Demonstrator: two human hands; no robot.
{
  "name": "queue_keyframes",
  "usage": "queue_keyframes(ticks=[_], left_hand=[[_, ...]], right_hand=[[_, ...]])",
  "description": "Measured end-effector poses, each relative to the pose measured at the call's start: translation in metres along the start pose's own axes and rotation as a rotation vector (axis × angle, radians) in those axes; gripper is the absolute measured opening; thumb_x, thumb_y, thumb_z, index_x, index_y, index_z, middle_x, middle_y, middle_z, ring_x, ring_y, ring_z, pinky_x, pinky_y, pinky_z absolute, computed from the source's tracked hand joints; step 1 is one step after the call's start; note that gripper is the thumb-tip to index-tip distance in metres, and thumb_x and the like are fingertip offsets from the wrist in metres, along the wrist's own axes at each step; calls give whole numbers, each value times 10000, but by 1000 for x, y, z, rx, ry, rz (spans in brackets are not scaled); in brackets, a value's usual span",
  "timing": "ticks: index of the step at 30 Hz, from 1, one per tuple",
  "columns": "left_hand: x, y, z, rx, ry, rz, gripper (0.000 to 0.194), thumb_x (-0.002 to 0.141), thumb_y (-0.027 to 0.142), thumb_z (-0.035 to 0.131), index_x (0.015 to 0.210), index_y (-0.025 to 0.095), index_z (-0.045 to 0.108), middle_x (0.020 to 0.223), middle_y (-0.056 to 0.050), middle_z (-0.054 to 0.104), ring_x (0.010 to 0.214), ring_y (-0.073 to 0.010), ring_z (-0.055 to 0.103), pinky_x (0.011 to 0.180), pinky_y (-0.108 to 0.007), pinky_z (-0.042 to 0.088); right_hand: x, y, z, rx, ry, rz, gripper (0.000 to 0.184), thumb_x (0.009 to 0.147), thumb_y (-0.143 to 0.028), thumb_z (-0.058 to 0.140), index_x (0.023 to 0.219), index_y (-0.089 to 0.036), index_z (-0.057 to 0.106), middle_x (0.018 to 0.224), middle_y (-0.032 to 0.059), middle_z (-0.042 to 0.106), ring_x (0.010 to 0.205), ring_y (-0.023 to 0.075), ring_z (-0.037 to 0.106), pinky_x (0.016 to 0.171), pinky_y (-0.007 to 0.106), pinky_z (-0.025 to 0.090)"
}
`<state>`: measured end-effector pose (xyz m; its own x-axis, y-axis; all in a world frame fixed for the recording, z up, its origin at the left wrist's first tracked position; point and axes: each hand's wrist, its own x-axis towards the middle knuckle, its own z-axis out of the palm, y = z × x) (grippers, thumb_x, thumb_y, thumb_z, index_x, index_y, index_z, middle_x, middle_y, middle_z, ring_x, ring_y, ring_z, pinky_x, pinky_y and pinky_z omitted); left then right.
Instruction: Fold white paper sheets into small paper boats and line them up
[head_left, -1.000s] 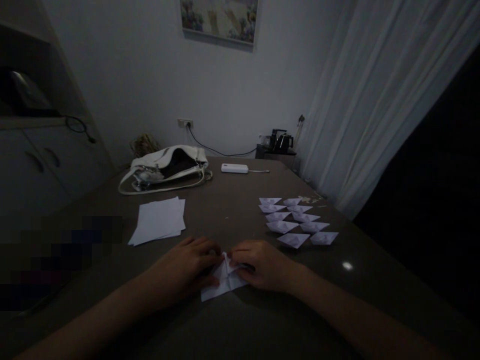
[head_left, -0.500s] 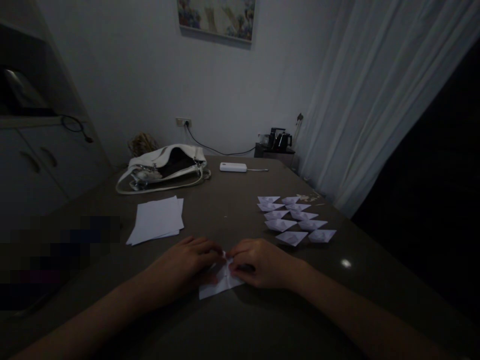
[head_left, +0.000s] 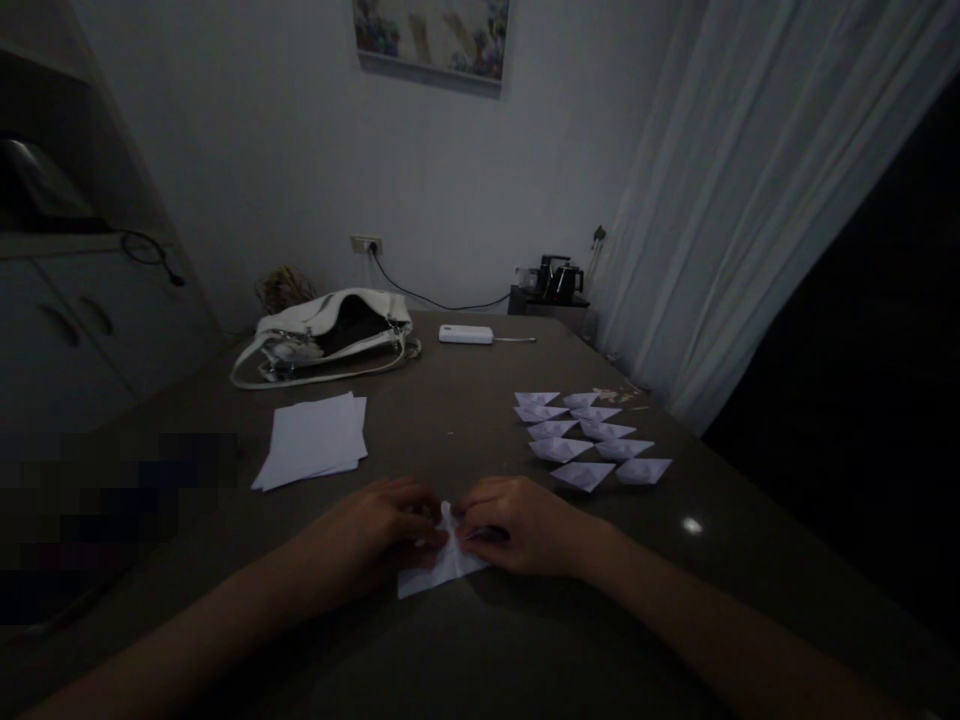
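Observation:
A small folded sheet of white paper (head_left: 448,568) lies on the table in front of me, its narrow top standing up between my fingers. My left hand (head_left: 390,525) presses on the paper's left side with bent fingers. On its right side my right hand (head_left: 514,525) pinches the paper between thumb and fingers. Both hands cover part of the folds. To the right, several folded paper boats (head_left: 583,475) stand in two rows. A stack of flat white sheets (head_left: 311,437) lies to the left.
Behind the sheets rests a white handbag (head_left: 326,325) with its strap trailing on the table (head_left: 465,420). A white device (head_left: 466,334) with a short cable lies at the back. Beyond the table's far edge is a black kettle (head_left: 562,282); a curtain (head_left: 675,220) hangs at right.
My left fingers have slid down slightly along the paper, baring its top tip. My right hand has hardly moved, and the boats and stack stay in place.

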<state>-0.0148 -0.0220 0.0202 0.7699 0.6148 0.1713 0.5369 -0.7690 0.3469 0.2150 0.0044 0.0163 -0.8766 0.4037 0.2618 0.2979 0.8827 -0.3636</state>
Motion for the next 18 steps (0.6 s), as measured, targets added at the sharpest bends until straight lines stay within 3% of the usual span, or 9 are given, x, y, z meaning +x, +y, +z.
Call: queue_keyframes(ticks=[9,15,18], left_hand=[[0,2,-1,-6,6,-17,200,870,173,529,1016,227,655,1005,-57,629,923,-200,589,773,-294,459],[1,4,-1,9,-10,-31,368,857,118,529,1164,308,599,1062,-42,610,939,-196,586,770,-284,452],[0,3,-1,5,-4,-18,352,867,128,520,1143,321,621,1047,-43,612,914,-190,593,733,-270,454]], right_hand=[[-1,1,0,22,-10,20,132,813,-139,583,871,-169,698,1011,66,667,902,153,609,797,261,451],[-1,2,-1,38,-2,21,135,811,-141,594,894,-159,699,1005,66,675,916,156,614,800,258,453],[-1,3,-1,52,-13,33,147,803,-124,599,903,-167,698,1020,63,674,929,150,614,817,263,452]])
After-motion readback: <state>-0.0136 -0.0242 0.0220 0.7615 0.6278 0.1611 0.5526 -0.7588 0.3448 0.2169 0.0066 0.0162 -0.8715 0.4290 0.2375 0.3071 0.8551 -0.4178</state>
